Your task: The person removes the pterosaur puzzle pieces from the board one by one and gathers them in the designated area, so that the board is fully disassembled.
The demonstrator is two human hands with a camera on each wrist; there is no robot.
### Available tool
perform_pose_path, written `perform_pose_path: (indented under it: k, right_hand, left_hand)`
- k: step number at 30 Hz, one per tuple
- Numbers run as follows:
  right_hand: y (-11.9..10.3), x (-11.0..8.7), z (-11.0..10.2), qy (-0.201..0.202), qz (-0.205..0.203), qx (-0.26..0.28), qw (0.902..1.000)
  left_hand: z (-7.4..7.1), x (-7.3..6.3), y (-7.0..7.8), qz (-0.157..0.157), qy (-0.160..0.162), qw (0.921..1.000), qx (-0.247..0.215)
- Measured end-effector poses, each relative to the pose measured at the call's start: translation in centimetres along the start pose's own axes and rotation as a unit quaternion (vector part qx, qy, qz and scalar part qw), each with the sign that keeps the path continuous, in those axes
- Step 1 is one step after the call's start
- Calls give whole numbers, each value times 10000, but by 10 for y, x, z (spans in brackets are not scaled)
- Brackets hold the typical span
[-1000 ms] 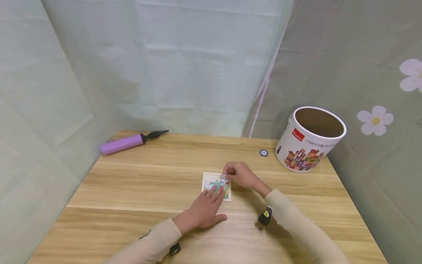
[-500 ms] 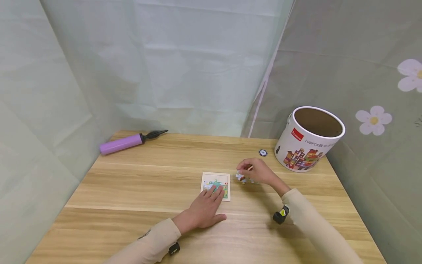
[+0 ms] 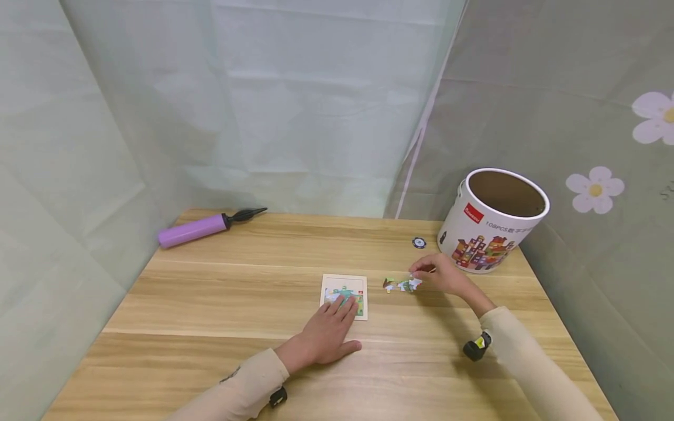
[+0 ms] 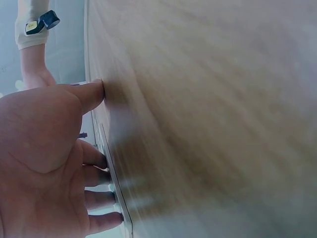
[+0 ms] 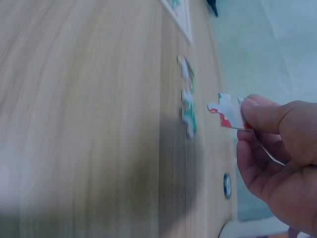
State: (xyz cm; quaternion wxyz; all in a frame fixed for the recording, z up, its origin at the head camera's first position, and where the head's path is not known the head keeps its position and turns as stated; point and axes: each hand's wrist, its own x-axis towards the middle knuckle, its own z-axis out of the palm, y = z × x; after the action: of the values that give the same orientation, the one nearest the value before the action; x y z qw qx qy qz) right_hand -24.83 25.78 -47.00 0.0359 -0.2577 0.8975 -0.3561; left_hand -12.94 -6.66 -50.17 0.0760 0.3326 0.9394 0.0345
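My left hand (image 3: 327,333) lies flat, its straight fingertips resting on a small framed jigsaw puzzle board (image 3: 330,279) with a partly covered green and blue picture. In the left wrist view, the fingers (image 4: 96,199) reach onto the board's edge and the thumb touches the table. Off to the right of the board, my right hand (image 3: 443,273) pinches a white and red jigsaw piece (image 5: 229,111) between thumb and fingers, raised above the table in the right wrist view. Beside it lie a brown and green piece (image 3: 388,285) and a green and white piece (image 3: 404,286).
Behind the right hand lies a round black and white chip (image 3: 419,242). A large white bucket (image 3: 492,228) with printed blocks stands at the back right. At the back left rests a purple hand pump (image 3: 193,230). Cloth hangs along the table's (image 3: 221,280) back and sides.
My right hand has moved right, from the board's upper right corner past the loose pieces, which now show more fully. The left hand has stayed on the board.
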Motion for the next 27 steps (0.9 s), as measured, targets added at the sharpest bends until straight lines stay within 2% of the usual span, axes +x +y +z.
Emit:
perform_pose_path:
  k: [5, 15, 27]
  right_hand:
    - [13, -10, -6, 95, 208, -231, 9995]
    - [31, -16, -8, -218, 497, -278, 9981]
    - [39, -16, 1, -2, 420, -366, 9985]
  left_hand:
    - [2, 0, -1, -6, 18, 10000, 73]
    - [0, 0, 0, 23, 74, 9999, 120]
    - [-1, -1, 2, 2, 103, 9999, 128]
